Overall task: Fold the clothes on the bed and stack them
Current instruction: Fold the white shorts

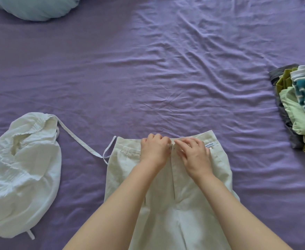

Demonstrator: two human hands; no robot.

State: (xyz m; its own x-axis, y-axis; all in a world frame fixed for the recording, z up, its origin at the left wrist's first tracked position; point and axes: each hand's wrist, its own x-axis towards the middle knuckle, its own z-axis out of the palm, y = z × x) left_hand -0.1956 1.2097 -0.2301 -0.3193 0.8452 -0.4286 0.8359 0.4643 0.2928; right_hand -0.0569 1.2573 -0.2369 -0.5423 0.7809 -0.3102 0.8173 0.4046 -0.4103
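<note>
both hands, l hand [154, 149] & r hand [194, 156], pinch cream trousers [126, 168] waistband.

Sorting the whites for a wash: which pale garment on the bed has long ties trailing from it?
The crumpled white garment on the left; its ties trail over the purple sheet. The cream trousers under both hands have none.

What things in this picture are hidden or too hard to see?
Head view:
- Trousers: the legs run off the bottom edge; the arms cover part of the front.
- Fastening at the waistband: covered by the left hand and right hand.
- Label: the print is too small to read.
- Stack of folded clothes: cut off by the right edge.
- Pillow: cut off by the top edge.
</note>
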